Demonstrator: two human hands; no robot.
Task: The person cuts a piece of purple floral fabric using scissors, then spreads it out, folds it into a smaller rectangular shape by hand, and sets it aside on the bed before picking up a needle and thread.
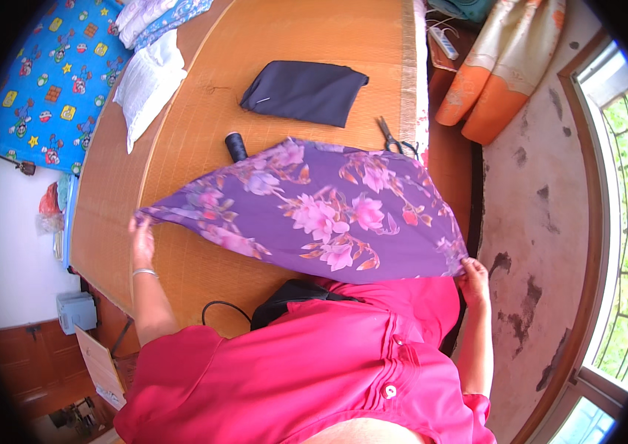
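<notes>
A purple fabric with pink magnolia-like flowers (342,216) is stretched wide between my two hands, over the mat and in front of my lap. My left hand (142,240) pinches its gathered left end, and a bracelet circles that wrist. At the opposite end, my right hand (475,280) grips the lower right corner. Just beyond the fabric stands a dark thread spool (236,146), partly covered at its base. Scissors with dark handles (392,139) lie past the right part of the upper edge. A folded dark cloth (305,91) rests farther off.
A woven mat (203,122) covers the bed. On the left are a white pillow (150,83), folded bedding (161,19) and a blue cartoon-print cloth (58,83). Orange-and-cream curtains (497,72) hang at the right, near a power strip (443,43) and a stained wall (530,222).
</notes>
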